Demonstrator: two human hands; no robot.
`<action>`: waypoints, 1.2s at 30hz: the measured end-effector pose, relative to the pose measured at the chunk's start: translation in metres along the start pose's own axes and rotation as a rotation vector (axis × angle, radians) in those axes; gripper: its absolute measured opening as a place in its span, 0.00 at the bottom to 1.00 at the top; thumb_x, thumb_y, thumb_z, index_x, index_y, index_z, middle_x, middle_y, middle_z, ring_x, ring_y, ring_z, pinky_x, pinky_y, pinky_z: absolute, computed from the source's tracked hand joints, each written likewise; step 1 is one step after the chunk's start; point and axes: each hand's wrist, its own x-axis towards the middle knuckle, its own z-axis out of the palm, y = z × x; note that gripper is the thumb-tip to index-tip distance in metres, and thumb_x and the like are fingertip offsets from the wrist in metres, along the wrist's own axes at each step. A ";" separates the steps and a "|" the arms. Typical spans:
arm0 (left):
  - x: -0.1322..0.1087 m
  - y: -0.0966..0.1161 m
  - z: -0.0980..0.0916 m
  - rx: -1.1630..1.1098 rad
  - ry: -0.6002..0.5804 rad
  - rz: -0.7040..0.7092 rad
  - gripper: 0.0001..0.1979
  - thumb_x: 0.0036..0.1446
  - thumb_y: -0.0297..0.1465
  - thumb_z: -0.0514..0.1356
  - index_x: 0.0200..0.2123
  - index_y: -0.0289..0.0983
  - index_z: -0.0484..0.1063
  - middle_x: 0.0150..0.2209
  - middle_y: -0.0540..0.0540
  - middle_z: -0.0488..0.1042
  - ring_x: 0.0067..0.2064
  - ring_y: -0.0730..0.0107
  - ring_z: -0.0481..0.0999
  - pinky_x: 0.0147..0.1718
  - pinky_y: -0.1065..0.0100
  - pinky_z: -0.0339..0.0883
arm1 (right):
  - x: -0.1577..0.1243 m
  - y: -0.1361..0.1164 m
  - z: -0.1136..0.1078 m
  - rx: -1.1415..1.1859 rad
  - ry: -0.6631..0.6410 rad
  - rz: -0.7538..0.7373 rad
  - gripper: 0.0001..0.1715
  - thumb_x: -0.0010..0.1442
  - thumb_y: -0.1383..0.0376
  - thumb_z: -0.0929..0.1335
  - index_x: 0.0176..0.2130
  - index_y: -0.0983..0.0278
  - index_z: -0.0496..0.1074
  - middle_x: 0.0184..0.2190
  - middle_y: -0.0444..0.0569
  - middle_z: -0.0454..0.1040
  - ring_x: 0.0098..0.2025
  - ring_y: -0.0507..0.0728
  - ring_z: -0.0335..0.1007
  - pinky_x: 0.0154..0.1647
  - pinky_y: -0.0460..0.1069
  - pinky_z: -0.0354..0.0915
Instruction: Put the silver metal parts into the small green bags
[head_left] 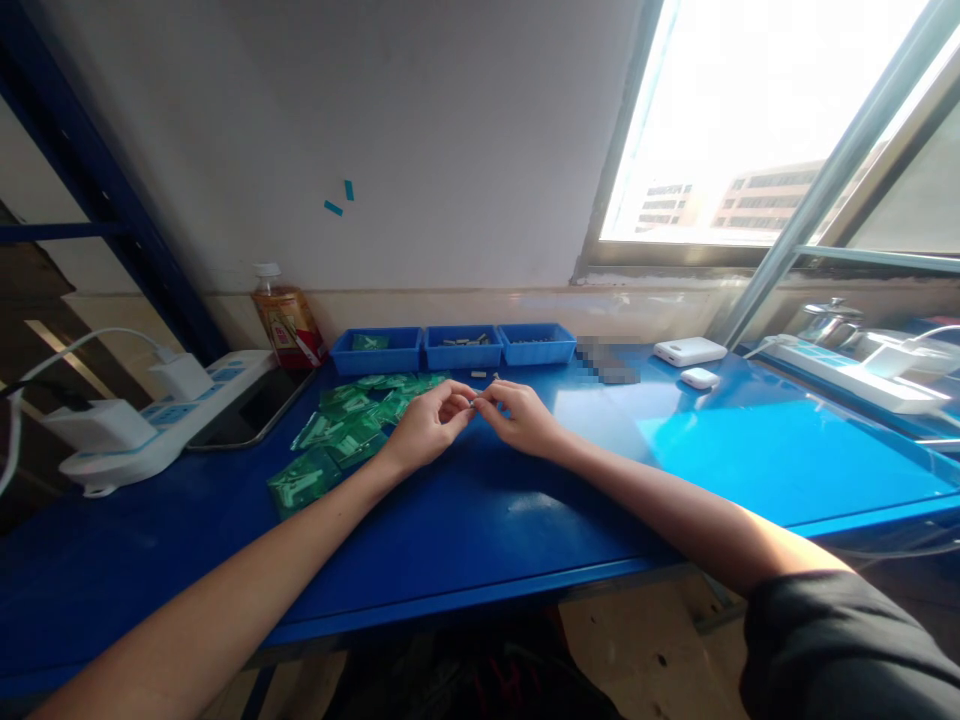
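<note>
Above the blue table, my left hand and my right hand meet fingertip to fingertip. Both are closed in a pinch around a tiny pale piece, mostly covered by the fingers and too small to name. Just beyond the fingertips, a small metallic piece lies on the table. Green clear packets with parts inside are spread beside my left hand. Behind stand three blue bins: the left bin has a green packet, the middle bin metallic pieces, the right bin small dark parts.
At left are a bottle, a phone and a white power strip with chargers. To the right lie a white box-like device, a small white case and another power strip. A wall and window stand behind.
</note>
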 end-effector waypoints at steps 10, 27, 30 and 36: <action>0.003 0.001 -0.003 0.079 0.015 -0.032 0.15 0.58 0.41 0.53 0.29 0.37 0.72 0.28 0.48 0.73 0.30 0.67 0.70 0.31 0.69 0.62 | -0.003 0.002 -0.003 -0.146 0.003 -0.156 0.09 0.61 0.64 0.63 0.43 0.61 0.66 0.34 0.48 0.71 0.36 0.53 0.68 0.39 0.47 0.63; -0.001 0.006 0.001 0.201 -0.106 -0.070 0.17 0.57 0.41 0.54 0.40 0.37 0.75 0.30 0.45 0.76 0.29 0.66 0.72 0.29 0.69 0.61 | 0.053 0.064 -0.051 -0.569 0.043 0.232 0.16 0.60 0.60 0.65 0.45 0.66 0.70 0.42 0.56 0.71 0.43 0.62 0.67 0.42 0.53 0.63; -0.002 0.006 0.001 0.261 -0.132 -0.057 0.18 0.58 0.41 0.53 0.41 0.36 0.75 0.30 0.46 0.76 0.29 0.67 0.72 0.29 0.70 0.61 | 0.030 0.061 -0.029 -0.462 -0.237 0.032 0.15 0.60 0.61 0.65 0.45 0.64 0.72 0.42 0.53 0.71 0.44 0.59 0.67 0.45 0.51 0.62; -0.002 0.007 0.001 0.339 -0.173 -0.040 0.17 0.59 0.40 0.51 0.40 0.36 0.74 0.27 0.49 0.74 0.26 0.70 0.70 0.27 0.72 0.60 | 0.014 0.055 -0.002 -0.326 -0.282 0.031 0.07 0.54 0.70 0.66 0.35 0.66 0.72 0.34 0.50 0.72 0.38 0.56 0.68 0.40 0.47 0.62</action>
